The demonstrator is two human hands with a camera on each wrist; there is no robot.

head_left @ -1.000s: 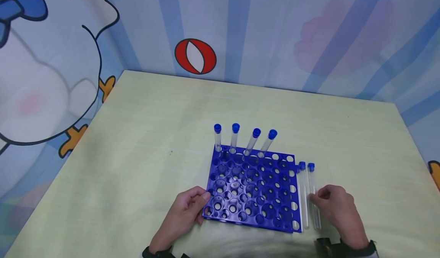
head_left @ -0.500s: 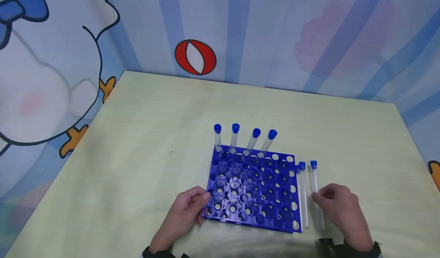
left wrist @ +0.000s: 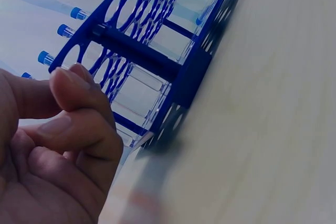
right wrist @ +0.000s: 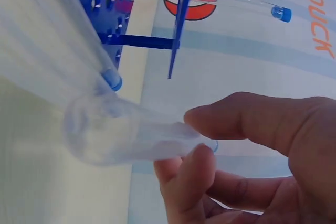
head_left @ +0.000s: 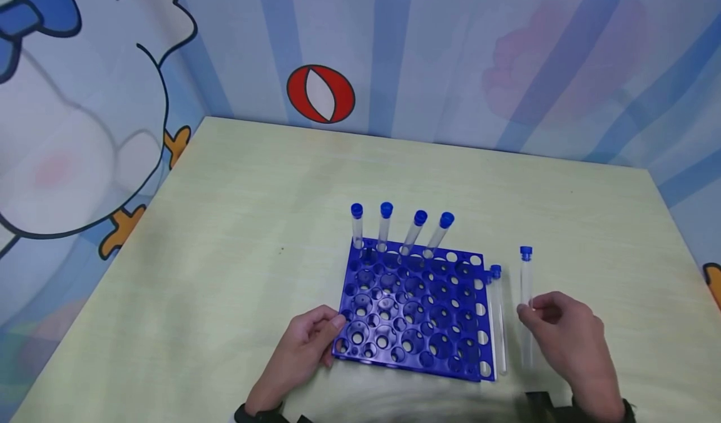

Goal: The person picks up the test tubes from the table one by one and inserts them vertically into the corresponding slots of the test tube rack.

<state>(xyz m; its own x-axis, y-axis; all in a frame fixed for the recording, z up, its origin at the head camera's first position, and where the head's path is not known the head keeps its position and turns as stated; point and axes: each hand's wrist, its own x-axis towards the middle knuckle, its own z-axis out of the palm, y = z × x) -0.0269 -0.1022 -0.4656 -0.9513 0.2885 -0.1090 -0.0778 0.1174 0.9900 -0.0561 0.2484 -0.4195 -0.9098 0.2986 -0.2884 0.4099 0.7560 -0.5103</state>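
Note:
A blue test tube rack [head_left: 414,298] stands on the table. My left hand [head_left: 301,351] grips its near left corner, thumb on the top plate. Several clear test tubes with blue caps lean in the back row of holes, among them one test tube [head_left: 414,232]. My right hand [head_left: 571,341] pinches another capped test tube [head_left: 526,279] between thumb and fingertips, right of the rack. In the right wrist view the rounded bottom [right wrist: 100,129] of this tube faces the camera. One more test tube [head_left: 499,329] lies against the rack's right side.
The pale table [head_left: 253,191] runs back to a wall covering [head_left: 450,54] with blue stripes and a printed red ball [head_left: 321,94]. A printed cartoon figure [head_left: 84,129] covers the left wall.
My right hand has drawn its test tube away from the tube beside the rack, to the right and up from the table. The left hand keeps its grip on the rack.

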